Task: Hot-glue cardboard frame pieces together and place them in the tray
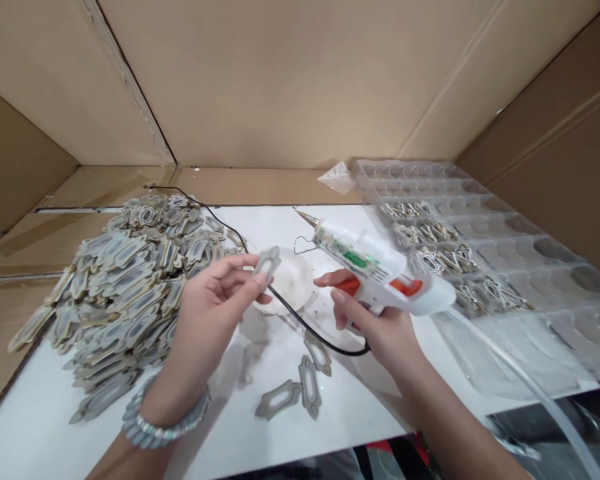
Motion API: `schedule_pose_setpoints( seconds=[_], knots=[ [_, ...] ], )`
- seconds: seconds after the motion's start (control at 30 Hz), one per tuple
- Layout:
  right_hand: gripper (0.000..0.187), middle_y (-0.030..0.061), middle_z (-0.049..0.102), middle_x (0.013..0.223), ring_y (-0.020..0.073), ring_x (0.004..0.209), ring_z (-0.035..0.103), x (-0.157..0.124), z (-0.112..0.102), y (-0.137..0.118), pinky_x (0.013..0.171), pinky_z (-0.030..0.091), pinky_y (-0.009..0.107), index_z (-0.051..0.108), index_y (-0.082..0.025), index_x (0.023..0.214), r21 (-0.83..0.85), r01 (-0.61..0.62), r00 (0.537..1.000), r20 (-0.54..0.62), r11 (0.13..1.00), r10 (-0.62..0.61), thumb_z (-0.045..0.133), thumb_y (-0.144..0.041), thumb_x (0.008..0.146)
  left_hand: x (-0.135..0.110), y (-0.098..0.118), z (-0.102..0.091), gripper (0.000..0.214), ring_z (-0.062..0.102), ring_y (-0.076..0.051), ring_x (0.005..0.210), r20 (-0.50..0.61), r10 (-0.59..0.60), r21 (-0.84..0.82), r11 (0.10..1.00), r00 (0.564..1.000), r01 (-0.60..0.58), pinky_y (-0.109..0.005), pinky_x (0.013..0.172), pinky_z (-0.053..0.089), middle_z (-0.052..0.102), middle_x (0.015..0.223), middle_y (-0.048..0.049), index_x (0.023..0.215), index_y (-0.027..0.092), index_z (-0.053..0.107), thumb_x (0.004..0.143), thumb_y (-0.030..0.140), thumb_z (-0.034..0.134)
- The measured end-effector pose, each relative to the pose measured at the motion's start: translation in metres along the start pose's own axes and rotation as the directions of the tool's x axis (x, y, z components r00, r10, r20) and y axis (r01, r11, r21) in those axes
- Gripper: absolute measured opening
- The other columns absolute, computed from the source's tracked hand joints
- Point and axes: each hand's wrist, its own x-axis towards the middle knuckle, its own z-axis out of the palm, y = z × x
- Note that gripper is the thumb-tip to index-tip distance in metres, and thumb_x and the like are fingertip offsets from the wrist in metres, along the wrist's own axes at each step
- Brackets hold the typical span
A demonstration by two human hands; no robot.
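My left hand pinches one small grey frame-shaped piece between thumb and fingers, holding it upright above the white table. My right hand grips a white glue gun with an orange trigger, its metal nozzle pointing up and left, a short way right of the held piece. A glue stick trails from the gun's back toward the lower right. The gun's black cord runs under both hands.
A large heap of the same grey pieces lies on the left. Three loose pieces lie near the front edge. A white dish sits behind the hands. Clear compartment trays with metal clips stand on the right. Cardboard walls surround the table.
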Motion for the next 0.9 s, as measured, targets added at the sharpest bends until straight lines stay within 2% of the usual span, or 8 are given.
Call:
schedule_pose_setpoints(
  seconds=[0.07,0.17,0.27,0.37,0.47,0.6,0.73,0.9],
  knots=[
    [0.015,0.0001,0.065,0.067,0.013,0.051,0.056,-0.001,-0.001,-0.001,0.052,0.049,0.027,0.065,-0.021,0.08,-0.152,0.057,0.998,0.019,0.987,-0.054,0.065,-0.036,0.082,0.004,0.0,-0.007,0.033,0.068,-0.011,0.06,-0.091,0.015,-0.005,1.0,0.996,-0.015,-0.014,0.056,0.051,0.072,0.068,0.0019,0.096,0.021,0.07,0.071,0.039,0.083],
    [0.016,0.0006,0.063,0.066,0.0143,0.052,0.056,-0.004,0.001,-0.001,0.052,0.047,0.029,0.062,-0.022,0.073,-0.328,0.156,0.988,0.046,0.932,-0.15,0.064,-0.033,0.083,0.006,0.0,-0.012,0.033,0.068,-0.01,0.059,-0.124,0.033,-0.01,0.999,0.992,-0.035,-0.014,0.055,0.05,0.071,0.067,0.0031,0.096,0.022,0.07,0.07,0.039,0.083],
    [0.013,-0.0004,0.061,0.067,0.0137,0.057,0.057,-0.006,0.002,0.002,0.054,0.046,0.027,0.059,-0.022,0.072,-0.397,0.308,0.951,0.142,0.865,-0.273,0.062,-0.021,0.085,0.005,0.001,-0.011,0.03,0.067,-0.009,0.058,-0.113,0.067,0.003,0.998,0.991,-0.067,-0.014,0.056,0.05,0.069,0.064,0.0041,0.096,0.023,0.071,0.072,0.038,0.082],
    [0.015,-0.0022,0.058,0.067,0.01,0.051,0.049,-0.007,0.003,0.007,0.051,0.042,0.024,0.059,-0.021,0.074,-0.421,0.42,0.907,0.219,0.804,-0.359,0.059,-0.012,0.086,0.004,0.002,-0.011,0.029,0.067,-0.009,0.058,-0.109,0.078,0.01,0.997,0.991,-0.077,-0.013,0.055,0.05,0.069,0.065,0.0048,0.096,0.024,0.071,0.074,0.038,0.081],
    [0.017,-0.0036,0.053,0.064,0.0087,0.048,0.041,-0.005,0.004,0.013,0.048,0.037,0.023,0.059,-0.021,0.073,-0.443,0.457,0.889,0.219,0.771,-0.401,0.059,-0.009,0.086,0.003,0.001,-0.012,0.028,0.067,-0.009,0.059,-0.101,0.083,0.005,0.997,0.991,-0.083,-0.014,0.057,0.051,0.07,0.067,0.0049,0.097,0.024,0.071,0.075,0.039,0.081],
    [0.018,-0.0049,0.049,0.063,0.0085,0.049,0.04,-0.002,0.004,0.016,0.048,0.034,0.023,0.057,-0.021,0.073,-0.464,0.48,0.877,0.238,0.745,-0.417,0.059,-0.008,0.085,0.002,0.002,-0.012,0.027,0.067,-0.009,0.059,-0.102,0.094,0.013,0.996,0.99,-0.093,-0.015,0.057,0.052,0.069,0.067,0.0049,0.097,0.024,0.071,0.075,0.037,0.08],
    [0.019,-0.0055,0.05,0.067,0.0083,0.053,0.045,-0.002,0.002,0.016,0.051,0.036,0.021,0.055,-0.021,0.074,-0.446,0.49,0.872,0.247,0.749,-0.423,0.058,-0.004,0.082,0.001,0.003,-0.011,0.025,0.067,-0.009,0.057,-0.106,0.103,0.031,0.994,0.989,-0.1,-0.014,0.053,0.049,0.069,0.066,0.0044,0.096,0.023,0.07,0.076,0.035,0.079],
    [0.02,-0.0027,0.056,0.075,0.0092,0.058,0.053,-0.002,0.001,0.017,0.052,0.038,0.021,0.054,-0.021,0.077,-0.407,0.499,0.865,0.277,0.765,-0.417,0.053,-0.002,0.082,0.002,0.002,-0.012,0.025,0.066,-0.009,0.056,-0.1,0.116,0.043,0.993,0.988,-0.112,-0.015,0.056,0.051,0.067,0.063,0.0045,0.096,0.022,0.069,0.077,0.035,0.078]
  ],
)
